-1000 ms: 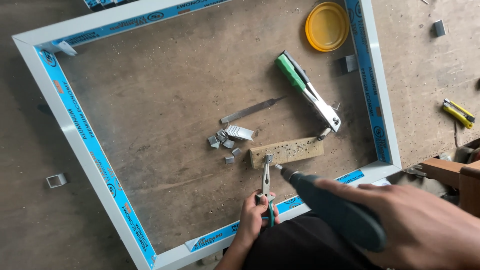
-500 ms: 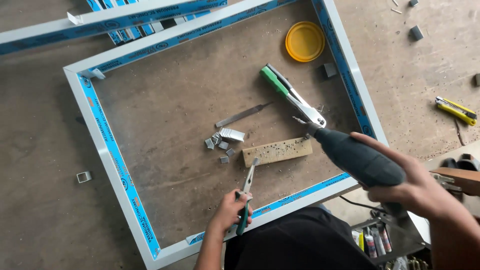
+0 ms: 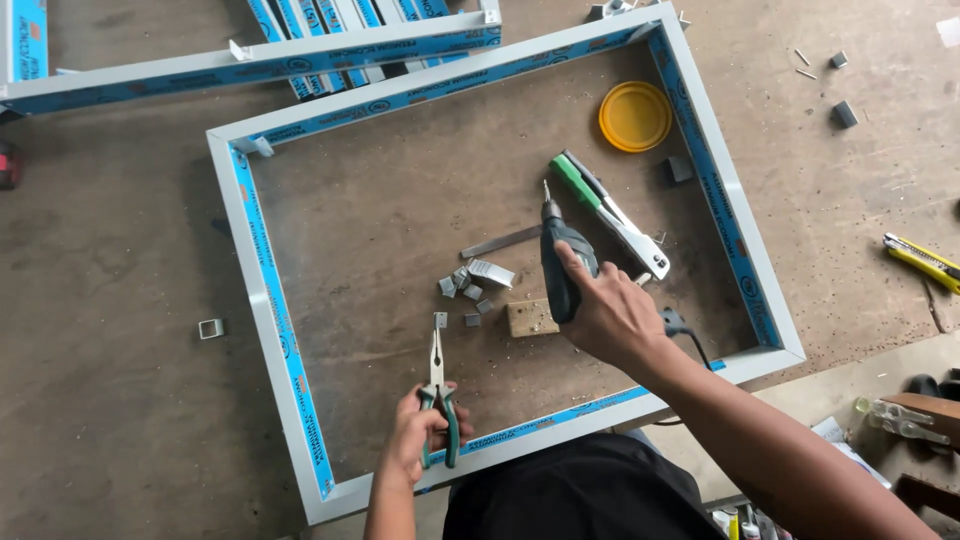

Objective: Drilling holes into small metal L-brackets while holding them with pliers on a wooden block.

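My left hand [image 3: 412,438] grips green-handled pliers [image 3: 437,388], whose jaws pinch a small metal piece [image 3: 440,320] low over the floor. My right hand [image 3: 610,318] holds a dark corded drill [image 3: 560,260], its bit pointing away from me above the floor. Both hands are inside a white rectangular aluminium frame [image 3: 262,310] with blue protective tape, lying flat on the brown floor. Under the drill sits a small wooden block [image 3: 527,318]. A heap of small metal clips [image 3: 470,282] lies between my hands.
Inside the frame lie a green-handled rivet tool [image 3: 612,215], a flat metal strip [image 3: 500,242] and a yellow lid [image 3: 635,116]. More taped profiles [image 3: 250,62] lie at the top left. A yellow utility knife [image 3: 922,258] lies right, a loose bracket [image 3: 210,328] left.
The view has shifted, so the frame sits further right and lower. My right hand swung the drill left, over the wooden block. My left hand with the pliers stayed near the frame's near edge.
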